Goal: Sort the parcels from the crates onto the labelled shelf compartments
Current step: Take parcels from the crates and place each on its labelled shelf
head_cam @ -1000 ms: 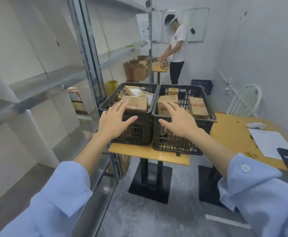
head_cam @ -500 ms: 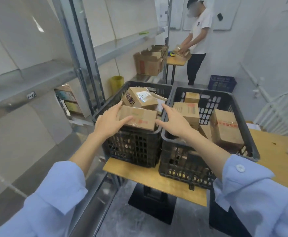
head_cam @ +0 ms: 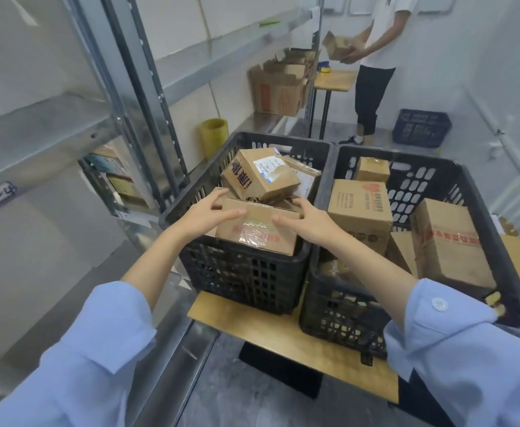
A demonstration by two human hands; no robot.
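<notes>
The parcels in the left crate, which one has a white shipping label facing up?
The tilted parcel lying on top, behind the flat taped parcel that both hands are on. That flat one shows only clear tape and red print.

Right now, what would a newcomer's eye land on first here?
Both hands: the left hand and right hand rest on either end of a taped cardboard parcel at the near rim of the left black crate. A labelled parcel leans tilted just behind it, and the right black crate alongside holds more boxes.
</notes>
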